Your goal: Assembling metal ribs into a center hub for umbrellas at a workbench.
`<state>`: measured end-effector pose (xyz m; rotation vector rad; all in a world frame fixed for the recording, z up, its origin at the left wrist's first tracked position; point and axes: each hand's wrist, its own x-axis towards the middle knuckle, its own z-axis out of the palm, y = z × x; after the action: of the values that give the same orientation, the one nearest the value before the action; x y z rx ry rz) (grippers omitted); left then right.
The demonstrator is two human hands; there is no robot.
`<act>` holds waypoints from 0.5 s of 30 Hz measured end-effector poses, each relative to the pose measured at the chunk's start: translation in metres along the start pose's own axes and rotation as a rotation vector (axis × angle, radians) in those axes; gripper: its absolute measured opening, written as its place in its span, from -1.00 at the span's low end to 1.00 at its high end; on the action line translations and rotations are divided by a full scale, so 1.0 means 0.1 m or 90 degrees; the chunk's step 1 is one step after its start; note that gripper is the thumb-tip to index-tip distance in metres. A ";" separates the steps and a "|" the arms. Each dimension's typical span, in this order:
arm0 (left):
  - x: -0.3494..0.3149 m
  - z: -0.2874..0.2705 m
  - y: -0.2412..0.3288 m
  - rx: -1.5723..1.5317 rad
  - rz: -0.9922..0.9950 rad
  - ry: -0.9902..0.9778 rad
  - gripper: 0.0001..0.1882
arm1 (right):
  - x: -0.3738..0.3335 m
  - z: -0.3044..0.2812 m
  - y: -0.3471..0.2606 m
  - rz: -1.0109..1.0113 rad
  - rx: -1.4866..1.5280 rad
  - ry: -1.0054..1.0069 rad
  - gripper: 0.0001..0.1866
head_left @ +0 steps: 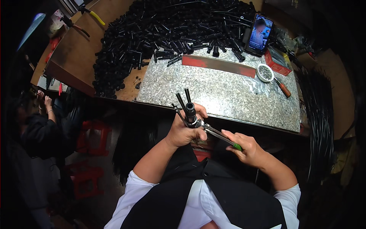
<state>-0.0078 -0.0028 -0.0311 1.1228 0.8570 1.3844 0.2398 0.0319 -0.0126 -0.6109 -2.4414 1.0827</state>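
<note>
My left hand [183, 129] is closed around a black tubular part [190, 108] with an open round end facing up. Several thin black rods [180, 100] stick out beside the tube, much like umbrella ribs. In my right hand [246, 148] are pliers [219, 133] with a green grip end, the fingers wrapped round the handles. The pliers' metal head meets the base of the tube, next to my left thumb. What exactly the jaws bite on is too small to tell. Both hands are in front of the table's near edge, above my lap.
Behind a red-brown strip [218, 66] on the speckled tabletop [183, 86] lies a big heap of black parts [160, 32]. A phone [260, 35], a white bowl of small metal pieces [265, 72] and a screwdriver [282, 87] sit at right. Long black rods [318, 118] hang beyond; another person's hands [46, 100] show left.
</note>
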 end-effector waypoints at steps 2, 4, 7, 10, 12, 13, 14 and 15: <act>0.00 -0.01 -0.02 0.000 -0.003 0.000 -0.19 | -0.01 0.00 0.03 -0.006 -0.012 0.009 -0.33; -0.01 -0.02 -0.06 -0.043 0.029 0.006 -0.34 | -0.02 -0.02 0.02 -0.013 -0.023 0.017 -0.34; 0.00 -0.02 -0.12 -0.034 0.071 0.025 -0.35 | -0.01 -0.09 -0.04 -0.004 -0.044 0.046 -0.35; -0.02 -0.04 -0.12 -0.054 0.051 0.037 -0.36 | -0.03 -0.21 0.06 -0.063 -0.105 0.203 -0.37; -0.02 -0.06 -0.10 -0.017 0.047 0.042 -0.37 | -0.09 -0.35 0.12 -0.050 -0.156 0.319 -0.57; -0.03 -0.05 -0.09 -0.018 0.028 0.058 -0.39 | -0.11 -0.44 0.20 -0.018 -0.155 0.359 -0.67; -0.04 -0.04 -0.07 -0.016 0.027 0.071 -0.40 | -0.08 -0.54 0.26 0.013 -0.153 0.399 -0.76; -0.03 -0.03 -0.09 -0.016 0.024 0.079 -0.41 | -0.04 -0.64 0.31 0.066 -0.094 0.422 -0.83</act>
<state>-0.0079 -0.0042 -0.0412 1.0472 0.9092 1.5040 0.2832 0.0862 0.0023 -0.9718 -1.9262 0.5990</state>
